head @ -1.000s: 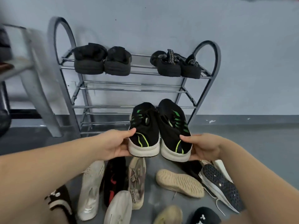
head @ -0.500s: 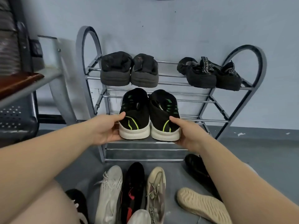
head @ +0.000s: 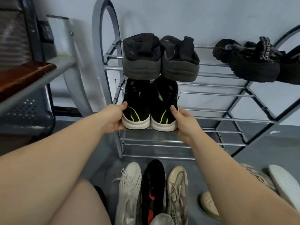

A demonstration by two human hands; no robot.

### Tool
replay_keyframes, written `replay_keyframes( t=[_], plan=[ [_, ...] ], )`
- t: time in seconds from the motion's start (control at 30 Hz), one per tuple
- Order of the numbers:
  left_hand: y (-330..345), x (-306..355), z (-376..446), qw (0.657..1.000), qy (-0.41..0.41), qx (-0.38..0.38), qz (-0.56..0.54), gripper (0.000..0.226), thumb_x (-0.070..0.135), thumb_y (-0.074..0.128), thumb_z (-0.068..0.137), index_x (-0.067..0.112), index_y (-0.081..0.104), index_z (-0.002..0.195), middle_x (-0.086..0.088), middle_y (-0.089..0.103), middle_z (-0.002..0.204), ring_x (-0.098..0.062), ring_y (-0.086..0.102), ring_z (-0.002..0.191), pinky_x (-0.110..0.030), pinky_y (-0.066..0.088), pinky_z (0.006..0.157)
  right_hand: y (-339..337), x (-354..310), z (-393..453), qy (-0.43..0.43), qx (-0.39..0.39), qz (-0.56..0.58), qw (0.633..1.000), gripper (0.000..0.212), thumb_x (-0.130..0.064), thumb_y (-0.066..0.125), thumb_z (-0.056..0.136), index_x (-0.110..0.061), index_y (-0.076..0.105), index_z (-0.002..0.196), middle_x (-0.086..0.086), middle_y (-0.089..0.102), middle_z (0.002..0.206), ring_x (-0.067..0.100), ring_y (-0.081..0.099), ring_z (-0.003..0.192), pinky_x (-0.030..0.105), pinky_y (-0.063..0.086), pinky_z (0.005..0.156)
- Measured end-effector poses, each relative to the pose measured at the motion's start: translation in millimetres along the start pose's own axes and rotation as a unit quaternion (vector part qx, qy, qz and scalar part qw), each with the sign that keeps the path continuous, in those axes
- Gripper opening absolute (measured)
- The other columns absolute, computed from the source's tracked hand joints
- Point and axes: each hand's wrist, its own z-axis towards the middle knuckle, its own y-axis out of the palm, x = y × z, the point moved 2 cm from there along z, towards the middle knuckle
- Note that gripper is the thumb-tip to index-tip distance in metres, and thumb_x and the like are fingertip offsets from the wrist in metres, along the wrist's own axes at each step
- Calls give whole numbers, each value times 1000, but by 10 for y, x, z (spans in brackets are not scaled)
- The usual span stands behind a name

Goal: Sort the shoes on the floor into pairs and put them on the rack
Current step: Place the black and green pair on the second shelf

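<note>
A pair of black sneakers with green stripes and white soles is held side by side at the left end of the metal rack (head: 211,95), toes in under the top shelf. My left hand (head: 113,119) grips the heel of the left sneaker (head: 136,104). My right hand (head: 180,122) grips the heel of the right sneaker (head: 164,106). On the top shelf sit a dark grey pair (head: 160,62) and a black pair (head: 253,62). On the floor below lie a white shoe (head: 128,189), a black and red shoe (head: 151,187) and a beige shoe (head: 177,189).
A grey chair with a perforated seat (head: 24,114) and a brown armrest (head: 21,75) stands left of the rack. More loose shoes lie at the right, among them a tan one (head: 209,203) and a white one (head: 284,182). The wall is right behind the rack.
Both hands have carried the black and green pair up from above the floor pile and forward into the rack's left side, under the top shelf. The view has closed in on the rack.
</note>
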Motion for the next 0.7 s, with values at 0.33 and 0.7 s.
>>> replay_keyframes(
  t=[0.33,0.7],
  plan=[
    [-5,20,178,994,-18,20,110,46,45,31,100,12,45,130,-8,62,110,-23,62,82,-34,54,49,22,-105,76,-1,45,-110,993,40,-49,53,91,-20,62,117,0,66,113,22,63,99,39,60,71],
    [-20,-75,6,966,30,24,255,74,64,42,88,18,25,144,-8,49,116,-25,60,75,-37,55,71,-12,-145,-207,-24,0,-323,946,88,-62,64,74,-27,30,147,4,53,133,18,61,99,35,57,80]
  ],
)
